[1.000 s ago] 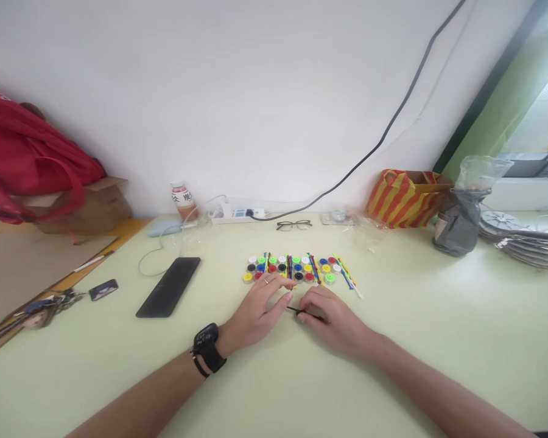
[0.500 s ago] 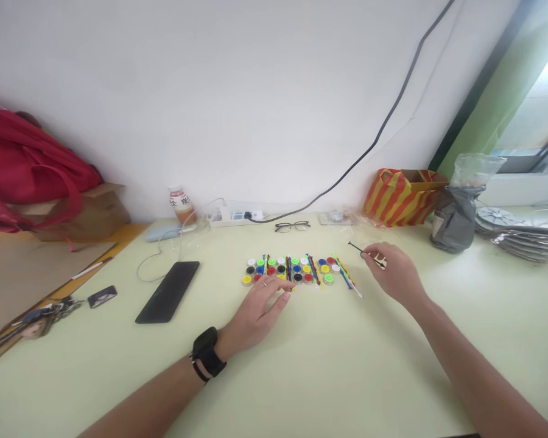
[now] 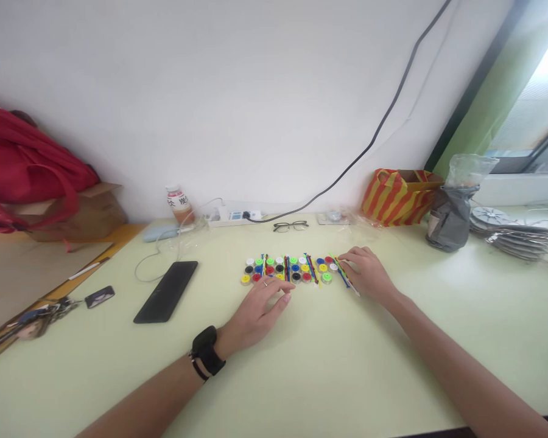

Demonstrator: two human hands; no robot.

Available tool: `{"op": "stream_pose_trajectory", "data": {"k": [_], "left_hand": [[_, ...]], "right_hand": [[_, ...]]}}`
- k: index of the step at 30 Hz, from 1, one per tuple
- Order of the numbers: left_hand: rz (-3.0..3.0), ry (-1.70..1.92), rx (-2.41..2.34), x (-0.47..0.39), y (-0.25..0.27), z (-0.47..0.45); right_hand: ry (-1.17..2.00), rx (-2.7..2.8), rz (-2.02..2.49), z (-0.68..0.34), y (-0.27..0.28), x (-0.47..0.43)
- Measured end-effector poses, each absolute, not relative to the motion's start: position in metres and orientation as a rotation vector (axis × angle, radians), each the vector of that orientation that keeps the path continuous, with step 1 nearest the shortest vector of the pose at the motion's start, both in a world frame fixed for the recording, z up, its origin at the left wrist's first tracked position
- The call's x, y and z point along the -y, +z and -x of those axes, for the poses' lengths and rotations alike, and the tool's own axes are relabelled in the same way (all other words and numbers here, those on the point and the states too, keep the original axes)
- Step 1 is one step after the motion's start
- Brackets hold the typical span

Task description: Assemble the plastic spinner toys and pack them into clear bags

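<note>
Several round discs with coloured centres (image 3: 305,277) lie in short columns on the pale table, with bundles of thin coloured plastic sticks (image 3: 313,269) between the columns. My left hand (image 3: 260,304) rests at the near edge of the discs, holding nothing, thumb apart from the loosely bent fingers. At the rightmost stick bundle (image 3: 346,281), my right hand (image 3: 368,274) has its fingertips pressed together, touching the upper part of the sticks. Whatever those fingertips pinch is hidden behind them; no black stick shows there.
A black phone-like slab (image 3: 165,292) lies to the left. Glasses (image 3: 291,226) and a power strip (image 3: 235,218) sit by the wall. A drink bottle (image 3: 179,205) stands back left; a striped bag (image 3: 395,198) and a grey bag (image 3: 451,219) stand back right.
My right hand, which held a black arrow-ended stick out to the right, has moved left and down onto the rightmost bundle. That stick is now out of sight. My left hand stays put.
</note>
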State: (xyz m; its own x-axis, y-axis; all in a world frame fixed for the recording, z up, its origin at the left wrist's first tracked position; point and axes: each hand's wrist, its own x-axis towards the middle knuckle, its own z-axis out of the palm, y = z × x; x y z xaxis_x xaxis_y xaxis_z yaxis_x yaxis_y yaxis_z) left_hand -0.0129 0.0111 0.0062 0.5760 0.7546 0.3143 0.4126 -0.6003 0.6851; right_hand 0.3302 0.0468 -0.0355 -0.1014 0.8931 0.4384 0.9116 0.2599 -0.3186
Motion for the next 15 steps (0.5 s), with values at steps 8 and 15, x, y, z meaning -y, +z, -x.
{"op": "stream_pose_trajectory", "data": {"k": [8, 15], "left_hand": [[-2.254, 0.779, -0.924, -0.0101, 0.0081, 0.0118], [-2.275, 0.805, -0.92, -0.0112, 0.0062, 0.0116]], "right_hand": [[-0.091, 2.058, 1.659, -0.3277, -0.0413, -0.0536], [-0.043, 2.044, 1.66, -0.324, -0.0392, -0.0544]]}}
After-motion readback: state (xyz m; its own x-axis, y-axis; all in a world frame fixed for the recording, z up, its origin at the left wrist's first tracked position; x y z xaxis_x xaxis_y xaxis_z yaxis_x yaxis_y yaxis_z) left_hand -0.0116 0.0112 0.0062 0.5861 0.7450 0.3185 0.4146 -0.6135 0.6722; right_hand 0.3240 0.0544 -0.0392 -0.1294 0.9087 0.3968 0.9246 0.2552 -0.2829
